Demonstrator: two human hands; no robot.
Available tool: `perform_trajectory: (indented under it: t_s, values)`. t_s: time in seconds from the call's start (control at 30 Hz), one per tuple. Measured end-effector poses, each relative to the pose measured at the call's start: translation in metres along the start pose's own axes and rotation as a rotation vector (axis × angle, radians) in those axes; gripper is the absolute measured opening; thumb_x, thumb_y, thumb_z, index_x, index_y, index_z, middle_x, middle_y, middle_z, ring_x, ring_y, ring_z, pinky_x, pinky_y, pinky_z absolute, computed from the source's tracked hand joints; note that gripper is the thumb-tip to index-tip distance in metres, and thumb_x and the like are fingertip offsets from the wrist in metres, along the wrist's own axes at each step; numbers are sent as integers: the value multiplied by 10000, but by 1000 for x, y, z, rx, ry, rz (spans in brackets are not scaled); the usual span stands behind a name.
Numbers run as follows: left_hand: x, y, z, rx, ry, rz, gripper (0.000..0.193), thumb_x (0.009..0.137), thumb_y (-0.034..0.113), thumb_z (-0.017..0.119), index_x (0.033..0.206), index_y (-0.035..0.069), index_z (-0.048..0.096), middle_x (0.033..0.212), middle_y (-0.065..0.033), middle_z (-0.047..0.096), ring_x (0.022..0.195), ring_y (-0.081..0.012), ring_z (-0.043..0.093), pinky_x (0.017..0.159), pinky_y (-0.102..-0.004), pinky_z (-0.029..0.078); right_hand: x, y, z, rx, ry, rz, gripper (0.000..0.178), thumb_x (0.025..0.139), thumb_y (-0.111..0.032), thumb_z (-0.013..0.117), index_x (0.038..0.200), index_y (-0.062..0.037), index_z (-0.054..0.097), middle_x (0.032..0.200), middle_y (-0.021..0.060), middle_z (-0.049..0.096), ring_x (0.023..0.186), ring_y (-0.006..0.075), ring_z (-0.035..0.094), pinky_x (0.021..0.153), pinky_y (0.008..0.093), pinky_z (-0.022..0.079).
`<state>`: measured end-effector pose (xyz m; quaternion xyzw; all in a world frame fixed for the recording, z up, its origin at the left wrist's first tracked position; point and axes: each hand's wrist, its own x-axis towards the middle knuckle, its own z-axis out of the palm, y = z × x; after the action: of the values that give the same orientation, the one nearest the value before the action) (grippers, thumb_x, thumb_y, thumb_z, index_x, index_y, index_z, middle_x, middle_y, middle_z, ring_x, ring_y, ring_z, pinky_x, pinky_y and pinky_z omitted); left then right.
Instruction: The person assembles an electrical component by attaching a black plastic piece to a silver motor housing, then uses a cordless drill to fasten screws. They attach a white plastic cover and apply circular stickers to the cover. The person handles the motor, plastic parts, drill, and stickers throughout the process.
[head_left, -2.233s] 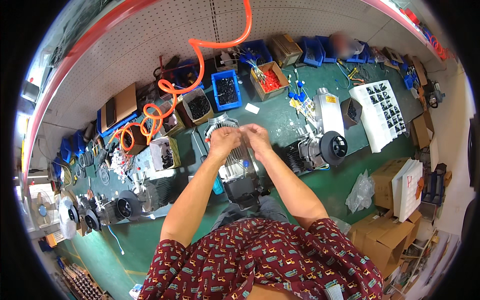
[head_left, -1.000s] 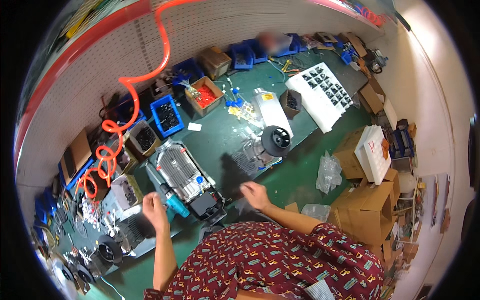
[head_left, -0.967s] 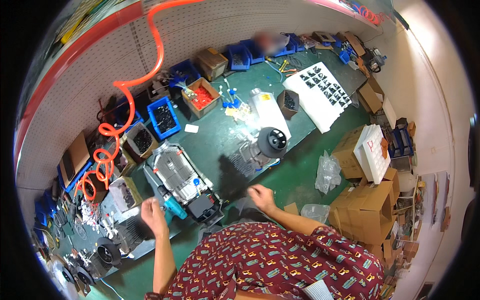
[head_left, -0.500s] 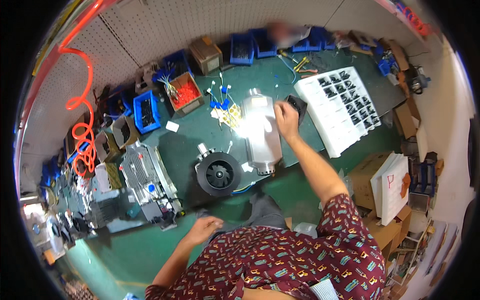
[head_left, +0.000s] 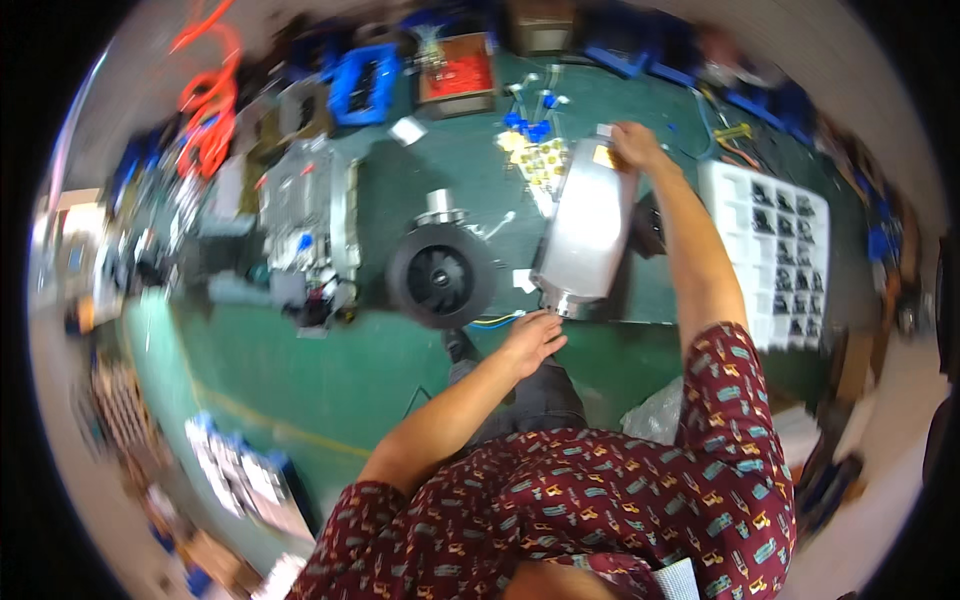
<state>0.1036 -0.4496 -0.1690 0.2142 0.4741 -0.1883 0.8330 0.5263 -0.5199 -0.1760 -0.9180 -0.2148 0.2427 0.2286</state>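
Head view: the right hand [head_left: 635, 145] curls its fingers at the far end of the casing [head_left: 588, 228], hold unclear, beside a yellow label [head_left: 603, 156] (print too blurred to read). The left hand [head_left: 533, 342], fingers half open, is at the near end, contact unclear. Left of these, a fan [head_left: 441, 278].

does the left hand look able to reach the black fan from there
Probably yes: the left hand, beside the silver housing, has the black fan close on its left, only thin wires between.
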Motion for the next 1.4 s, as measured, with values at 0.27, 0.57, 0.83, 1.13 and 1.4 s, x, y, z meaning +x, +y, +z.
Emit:
perform_trajectory:
  t_s: [0.27,0.57,0.83,1.13,1.4]
  values:
    - [5,-35,0,-141,8,94,71,942,121,712,961,123,644,967,-13,646,937,-168,657,898,-379,578,-67,-59,-54,-49,434,-236,441,1013,-395,562,950,24,686,960,272,698,924,468,666,823,492,518]
    - [-115,-27,-17,63,-305,12,233,935,162,734,1121,81,621,1057,-32,654,1014,-173,651,953,-376,564,-288,-118,-170,23,804,-195,310,1057,-260,604,919,16,629,727,16,504,692,103,459,644,289,437]
    - [-301,55,-142,222,-322,305,429,964,142,685,1348,-5,560,1232,-97,670,1095,-181,661,1016,-387,554,-455,-340,-155,0,831,-532,251,1025,-209,661,1161,-10,730,1051,66,723,944,144,669,862,289,533]
    - [-359,98,-299,-240,-46,675,252,955,104,677,1169,-3,600,1073,-122,699,1018,-244,704,968,-419,586,-297,-577,-21,-54,359,-760,314,916,-278,587,1119,-119,767,977,142,759,918,330,732,856,427,564]
    - [-300,142,-313,-308,-12,502,265,922,207,682,1049,-14,612,1077,-154,683,1022,-270,682,994,-432,571,-82,-599,80,-197,9,-577,298,822,-170,595,1001,-28,786,1077,270,733,1037,404,723,910,485,572]
